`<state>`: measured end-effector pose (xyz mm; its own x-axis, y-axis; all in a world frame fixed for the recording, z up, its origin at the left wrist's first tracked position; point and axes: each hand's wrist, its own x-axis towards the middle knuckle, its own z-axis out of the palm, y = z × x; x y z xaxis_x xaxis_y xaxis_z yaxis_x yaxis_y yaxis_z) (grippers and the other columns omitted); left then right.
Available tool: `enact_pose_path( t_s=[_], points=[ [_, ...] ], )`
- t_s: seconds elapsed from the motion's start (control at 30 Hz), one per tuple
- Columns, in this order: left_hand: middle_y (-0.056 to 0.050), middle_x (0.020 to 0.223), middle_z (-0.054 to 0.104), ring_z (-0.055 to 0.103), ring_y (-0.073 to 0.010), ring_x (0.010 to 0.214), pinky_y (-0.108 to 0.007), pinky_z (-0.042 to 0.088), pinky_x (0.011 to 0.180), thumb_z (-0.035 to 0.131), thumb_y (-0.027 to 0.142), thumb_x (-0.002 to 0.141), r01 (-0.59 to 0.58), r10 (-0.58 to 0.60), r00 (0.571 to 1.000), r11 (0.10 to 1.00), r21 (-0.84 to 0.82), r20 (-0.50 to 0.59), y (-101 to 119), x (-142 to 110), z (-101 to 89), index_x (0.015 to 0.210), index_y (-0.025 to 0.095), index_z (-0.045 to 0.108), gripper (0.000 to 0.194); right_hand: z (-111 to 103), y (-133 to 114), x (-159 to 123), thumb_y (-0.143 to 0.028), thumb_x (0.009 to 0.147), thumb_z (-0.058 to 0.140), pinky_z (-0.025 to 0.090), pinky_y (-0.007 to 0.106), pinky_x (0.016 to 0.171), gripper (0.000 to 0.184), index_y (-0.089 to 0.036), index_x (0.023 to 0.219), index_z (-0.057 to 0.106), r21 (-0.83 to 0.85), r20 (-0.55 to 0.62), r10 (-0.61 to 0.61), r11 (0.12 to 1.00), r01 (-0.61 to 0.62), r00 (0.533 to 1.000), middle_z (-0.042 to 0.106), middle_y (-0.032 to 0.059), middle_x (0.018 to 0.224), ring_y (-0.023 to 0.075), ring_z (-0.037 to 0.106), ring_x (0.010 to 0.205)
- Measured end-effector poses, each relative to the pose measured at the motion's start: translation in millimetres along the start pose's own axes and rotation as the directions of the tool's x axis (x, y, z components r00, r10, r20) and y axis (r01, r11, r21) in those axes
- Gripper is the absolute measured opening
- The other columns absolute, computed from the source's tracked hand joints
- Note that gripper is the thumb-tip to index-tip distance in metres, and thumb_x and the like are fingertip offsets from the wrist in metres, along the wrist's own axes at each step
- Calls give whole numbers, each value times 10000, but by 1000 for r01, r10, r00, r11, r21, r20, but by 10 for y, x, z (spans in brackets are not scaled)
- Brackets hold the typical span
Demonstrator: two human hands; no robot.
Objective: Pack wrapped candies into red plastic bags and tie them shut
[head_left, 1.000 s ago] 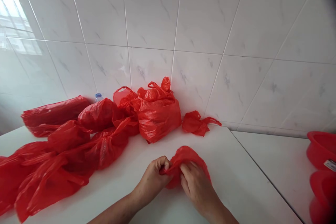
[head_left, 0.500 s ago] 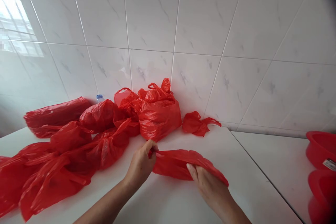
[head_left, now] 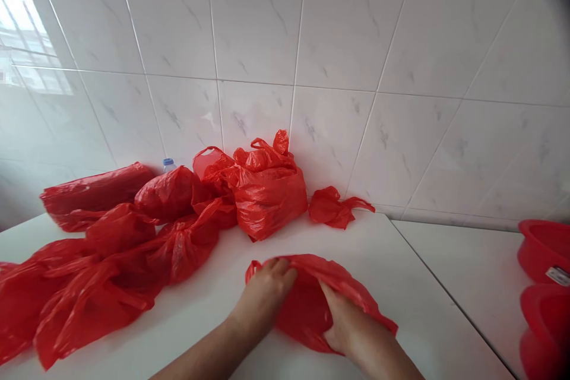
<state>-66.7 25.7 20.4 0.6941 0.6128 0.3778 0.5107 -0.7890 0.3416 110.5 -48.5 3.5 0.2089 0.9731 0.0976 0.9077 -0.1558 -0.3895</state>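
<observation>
At red bag [head_left: 305, 303] | hands [head_left: 347, 320], right one partly hidden | bottle [head_left: 168, 163] mostly covered

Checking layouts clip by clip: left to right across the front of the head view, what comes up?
Heap of red bags, left hand, right hand, red tubs. The red bag being handled overlaps both hands.

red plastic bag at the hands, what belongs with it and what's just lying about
In use:
open red plastic bag
left hand, on its edge
right hand, partly inside it

Seemingly lying about:
bulging red plastic bag by the wall
small crumpled red plastic bag beside it
blue-capped clear bottle
loose red plastic bags, left
rounded red basins, right
</observation>
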Motion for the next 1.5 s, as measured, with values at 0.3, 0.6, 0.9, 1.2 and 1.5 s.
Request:
enact_pose_path(
  t_s=[0.3,0.6,0.9,1.2,1.5],
  points=[
    [-122,1140,593,511,-330,1077,-531,340,955,633,-1,661,-50,43,999,951,304,29,-113,-19,-181,1123,219,548,519,-652,-3,-150,-185,668,588,513,256,554,506,-332,1146,662,90,256,43,994,-68,966,731,45,979,215,706,768],
    [-144,1267,566,556,-340,1077,-504,449,885,619,147,751,-219,155,957,940,262,244,135,-34,-78,1145,218,587,402,-468,112,70,-159,832,439,486,331,882,435,-280,1222,589,130,35,-138,983,133,990,642,41,1205,193,604,1099],
    [-74,1120,654,623,-340,1042,-429,513,811,634,63,618,-255,202,896,963,85,396,140,-148,-188,876,261,678,328,-535,517,188,-439,857,468,416,243,494,256,-222,798,590,292,147,109,945,-148,983,643,10,728,144,589,574],
    [-74,1123,659,604,-262,1032,-427,474,902,508,98,835,-375,343,913,919,123,222,305,-10,-159,944,217,629,201,-716,402,88,-382,828,513,430,240,540,194,-233,797,634,261,206,43,960,-97,978,663,-5,756,143,613,648],
    [3,1122,687,617,-249,1039,-437,421,962,599,288,823,-357,363,928,931,77,-82,-357,16,189,1079,325,635,261,-483,274,144,-413,802,571,452,272,666,409,-285,1189,597,293,317,61,943,-159,946,677,17,1035,188,633,857]
  ],
)
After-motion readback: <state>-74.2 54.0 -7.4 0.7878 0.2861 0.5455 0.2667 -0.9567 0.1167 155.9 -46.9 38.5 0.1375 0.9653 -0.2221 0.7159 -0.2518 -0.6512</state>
